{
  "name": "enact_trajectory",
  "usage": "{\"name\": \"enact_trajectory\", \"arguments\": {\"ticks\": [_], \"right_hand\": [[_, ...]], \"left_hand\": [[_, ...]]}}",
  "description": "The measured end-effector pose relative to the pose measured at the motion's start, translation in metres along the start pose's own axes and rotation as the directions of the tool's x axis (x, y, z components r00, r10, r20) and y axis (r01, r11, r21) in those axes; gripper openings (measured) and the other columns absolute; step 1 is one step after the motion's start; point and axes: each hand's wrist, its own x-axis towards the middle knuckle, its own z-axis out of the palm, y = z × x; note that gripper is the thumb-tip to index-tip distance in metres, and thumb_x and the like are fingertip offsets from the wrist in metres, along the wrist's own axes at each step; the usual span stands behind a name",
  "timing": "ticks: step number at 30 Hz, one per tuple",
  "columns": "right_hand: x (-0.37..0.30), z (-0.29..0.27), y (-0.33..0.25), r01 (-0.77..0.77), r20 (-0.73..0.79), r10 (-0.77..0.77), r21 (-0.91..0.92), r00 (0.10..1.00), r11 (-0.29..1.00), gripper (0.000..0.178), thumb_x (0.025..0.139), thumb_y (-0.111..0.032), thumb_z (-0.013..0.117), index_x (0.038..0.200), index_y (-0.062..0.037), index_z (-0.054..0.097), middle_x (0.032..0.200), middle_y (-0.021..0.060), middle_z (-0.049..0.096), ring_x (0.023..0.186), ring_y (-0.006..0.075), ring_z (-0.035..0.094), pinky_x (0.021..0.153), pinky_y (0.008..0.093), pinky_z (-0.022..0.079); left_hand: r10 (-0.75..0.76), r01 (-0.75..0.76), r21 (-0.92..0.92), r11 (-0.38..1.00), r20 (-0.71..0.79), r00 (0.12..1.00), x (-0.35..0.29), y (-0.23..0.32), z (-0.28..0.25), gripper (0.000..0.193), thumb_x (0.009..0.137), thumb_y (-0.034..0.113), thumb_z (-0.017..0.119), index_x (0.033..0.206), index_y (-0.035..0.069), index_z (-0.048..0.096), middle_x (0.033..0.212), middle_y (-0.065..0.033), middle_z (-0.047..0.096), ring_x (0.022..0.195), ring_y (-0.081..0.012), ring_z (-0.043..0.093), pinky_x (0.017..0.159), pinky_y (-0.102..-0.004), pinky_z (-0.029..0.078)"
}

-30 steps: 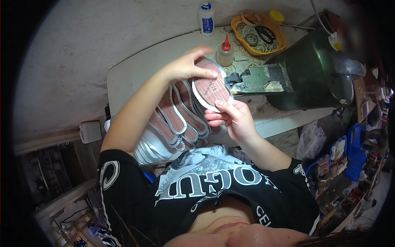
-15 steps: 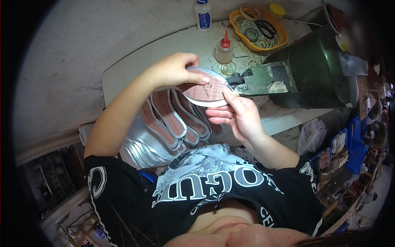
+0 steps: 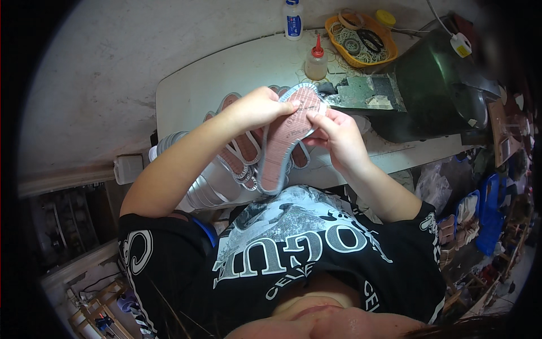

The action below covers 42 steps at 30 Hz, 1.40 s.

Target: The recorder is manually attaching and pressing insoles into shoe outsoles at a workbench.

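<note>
A shoe insole (image 3: 280, 144) with a pinkish-brown sole board and a pleated, silvery edge hangs between my hands, its narrow end pointing down toward my shirt. My left hand (image 3: 264, 109) grips its upper left side, thumb pressed on the board. At the upper right edge my right hand (image 3: 340, 134) pinches it between thumb and fingers, which are partly hidden behind it. Just beyond the insole's wide end is the small black head (image 3: 326, 88) of a green machine (image 3: 435, 93). More insoles (image 3: 247, 148) of the same kind lie under and behind my left forearm.
A bottle with a red nozzle (image 3: 316, 63) stands behind the machine's flat plate (image 3: 367, 93). Farther back are a white bottle (image 3: 293, 24) and an orange basket (image 3: 393, 46) of rings and bands. Silvery sheet material (image 3: 204, 191) sits at the table's near left.
Both hands have turned the insole from lying crosswise to nearly upright in view, its narrow end now toward me. It has come off the machine's head a little. The whole view has shifted slightly.
</note>
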Motion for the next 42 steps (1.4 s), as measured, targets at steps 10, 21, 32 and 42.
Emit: {"name": "enact_trajectory", "arguments": {"ticks": [10,21,32,42], "right_hand": [[-0.009,-0.014,0.018,0.082,0.139,-0.072,-0.069,0.988,0.994,0.030,0.090,-0.009,0.059,0.116,0.0018,0.050,0.099,0.0064,0.065,0.085,0.0071,0.061,0.073,0.0199,0.047],[-0.050,-0.048,-0.004,-0.208,0.137,0.240,-0.212,0.961,0.955,0.029,0.093,-0.023,0.057,0.104,0.0035,0.055,0.077,0.0067,0.062,0.052,0.0064,0.056,0.042,0.0171,0.044],[-0.030,0.037,0.022,-0.080,0.260,0.170,-0.324,0.951,0.943,0.032,0.092,-0.032,0.057,0.106,-0.0040,0.054,0.077,-0.0001,0.057,0.057,0.0032,0.051,0.046,0.0164,0.038],[-0.018,0.044,0.021,0.134,0.296,0.400,-0.913,0.867,0.386,0.052,0.086,-0.046,0.059,0.073,0.0032,0.064,0.060,0.0184,0.060,0.058,0.0356,0.059,0.059,0.0396,0.047]], "left_hand": [[-0.008,0.034,-0.190,0.981,0.135,0.991,-0.007,0.002,0.004,0.050,0.082,0.045,0.066,0.086,-0.004,0.065,0.067,-0.0117,0.065,0.047,-0.0151,0.060,0.043,-0.0235,0.049],[0.080,-0.135,-0.255,0.958,-0.213,0.974,0.001,0.001,0.017,0.047,0.075,0.047,0.073,0.070,0.002,0.061,0.048,0.0008,0.050,0.037,-0.0064,0.045,0.034,-0.0193,0.033],[0.047,-0.410,-0.466,0.784,-0.613,0.789,-0.055,-0.093,-0.014,0.045,0.085,0.047,0.061,0.080,0.002,0.061,0.073,-0.0055,0.058,0.063,-0.0137,0.056,0.057,-0.0246,0.044],[-0.078,0.610,0.244,0.754,-0.889,0.451,-0.123,-0.213,0.053,0.040,0.069,0.039,0.074,0.086,0.005,0.062,0.106,-0.0095,0.049,0.108,-0.0277,0.041,0.086,-0.0490,0.027]]}}
